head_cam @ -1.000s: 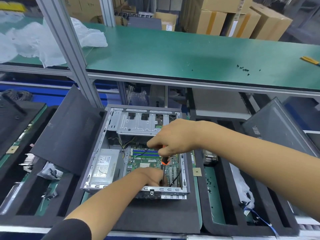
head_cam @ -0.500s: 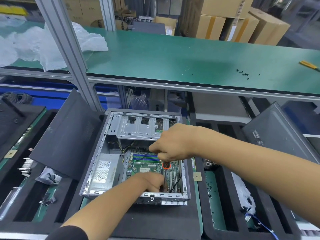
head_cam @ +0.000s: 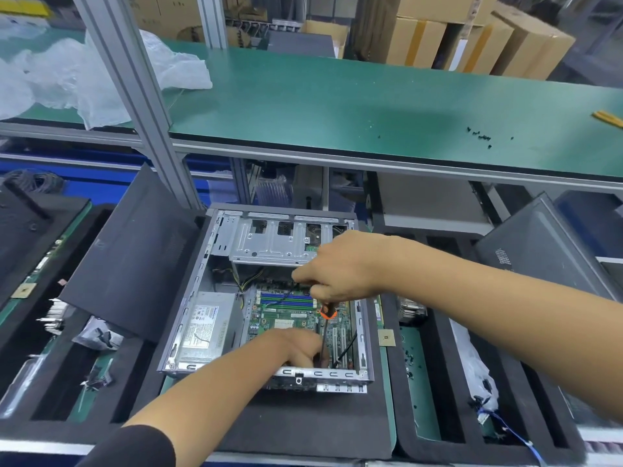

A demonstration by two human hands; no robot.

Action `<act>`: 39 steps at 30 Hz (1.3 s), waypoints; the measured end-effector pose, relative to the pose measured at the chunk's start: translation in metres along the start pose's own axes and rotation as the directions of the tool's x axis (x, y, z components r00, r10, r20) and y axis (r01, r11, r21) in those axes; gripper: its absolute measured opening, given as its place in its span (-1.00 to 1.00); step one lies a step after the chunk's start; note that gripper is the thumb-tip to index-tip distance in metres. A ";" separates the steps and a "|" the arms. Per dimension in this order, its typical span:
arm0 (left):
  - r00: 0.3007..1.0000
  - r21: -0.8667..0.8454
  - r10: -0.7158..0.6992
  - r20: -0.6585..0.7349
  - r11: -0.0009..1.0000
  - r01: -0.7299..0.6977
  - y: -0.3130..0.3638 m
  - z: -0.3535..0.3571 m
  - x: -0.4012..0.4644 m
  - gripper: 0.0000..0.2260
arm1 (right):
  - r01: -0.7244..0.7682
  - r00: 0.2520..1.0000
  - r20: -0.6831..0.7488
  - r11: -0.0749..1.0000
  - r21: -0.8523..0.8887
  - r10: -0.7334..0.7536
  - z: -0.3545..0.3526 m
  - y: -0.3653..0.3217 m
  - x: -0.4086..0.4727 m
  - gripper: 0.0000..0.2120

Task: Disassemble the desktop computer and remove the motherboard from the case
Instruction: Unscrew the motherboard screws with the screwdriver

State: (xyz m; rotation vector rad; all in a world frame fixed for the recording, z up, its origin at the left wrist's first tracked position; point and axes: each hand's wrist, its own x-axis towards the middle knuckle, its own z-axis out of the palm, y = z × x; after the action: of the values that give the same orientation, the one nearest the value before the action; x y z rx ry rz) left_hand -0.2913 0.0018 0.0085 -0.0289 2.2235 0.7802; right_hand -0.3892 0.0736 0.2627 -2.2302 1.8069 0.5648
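Inside the open grey metal case (head_cam: 215,284) our green motherboard (head_cam: 286,313) is still seated. Our right hand (head_cam: 340,267) grips the orange-collared screwdriver (head_cam: 326,326); our left hand (head_cam: 296,347), fingers curled, steadies its shaft. Screws and lifting remain, we judge.

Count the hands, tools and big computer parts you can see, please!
hands: 2, left hand and right hand
screwdriver: 1
computer case: 1
motherboard: 1
power supply: 1
Total: 6
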 end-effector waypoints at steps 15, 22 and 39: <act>1.000 0.085 0.012 0.023 0.996 -0.014 0.004 0.001 0.007 -0.72 | 0.026 1.000 -0.005 1.000 -0.011 -0.026 -0.003 0.006 0.004 -0.83; 0.997 0.214 0.073 0.036 0.974 -0.079 0.013 -0.005 0.003 -0.86 | 0.119 0.984 0.064 0.881 0.458 -0.166 -0.005 0.004 0.000 -0.73; 1.000 0.249 0.023 0.003 0.968 -0.023 0.022 -0.004 0.006 -0.94 | 0.071 0.983 0.123 0.893 0.445 -0.139 -0.007 0.004 -0.001 -0.73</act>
State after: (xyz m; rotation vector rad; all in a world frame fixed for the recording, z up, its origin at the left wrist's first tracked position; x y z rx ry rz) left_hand -0.3035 0.0183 0.0182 0.1195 2.3096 0.5071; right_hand -0.3923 0.0713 0.2695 -1.9056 1.5400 0.2599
